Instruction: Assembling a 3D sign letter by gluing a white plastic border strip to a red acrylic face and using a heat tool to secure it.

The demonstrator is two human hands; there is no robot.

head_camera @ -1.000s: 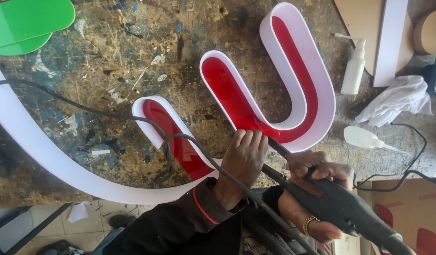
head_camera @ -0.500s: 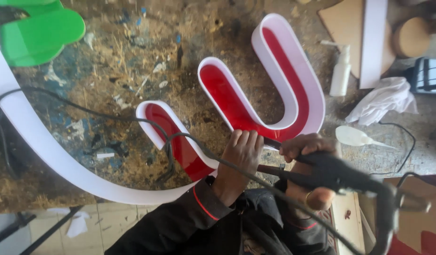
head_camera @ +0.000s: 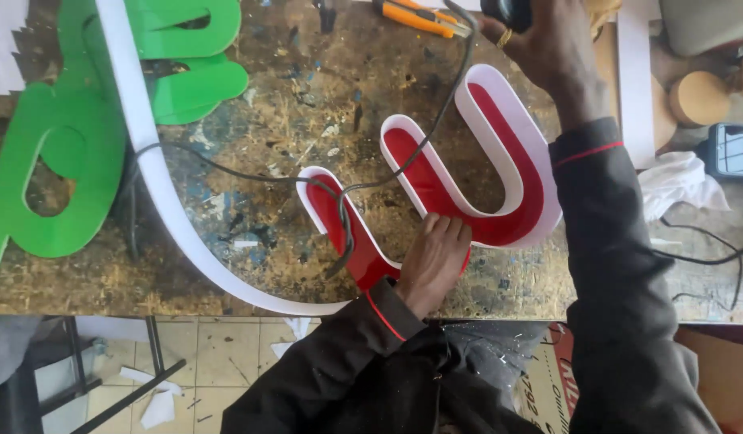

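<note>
A red sign letter with a white raised rim (head_camera: 508, 173) lies on the worn wooden workbench (head_camera: 251, 88). My left hand (head_camera: 436, 261) rests flat on its lower middle part, pressing it down. My right hand (head_camera: 540, 40) is stretched far across the bench to the top edge of the view, closed around a dark tool (head_camera: 506, 10) that is mostly cut off. The tool's black cable (head_camera: 347, 193) trails from it over the letter and off to the left.
A long curved white strip (head_camera: 166, 201) runs across the bench's left side. Green cut-out shapes (head_camera: 62, 161) lie at the far left. An orange utility knife (head_camera: 420, 16) sits at the top. White cloth (head_camera: 677, 185), a round wooden piece (head_camera: 699, 98) and a dark device (head_camera: 733, 151) lie at right.
My right hand lifted the tool from beside my left hand near the bench's front edge and carried it to the far side. My left hand stayed on the letter. The view shifted left.
</note>
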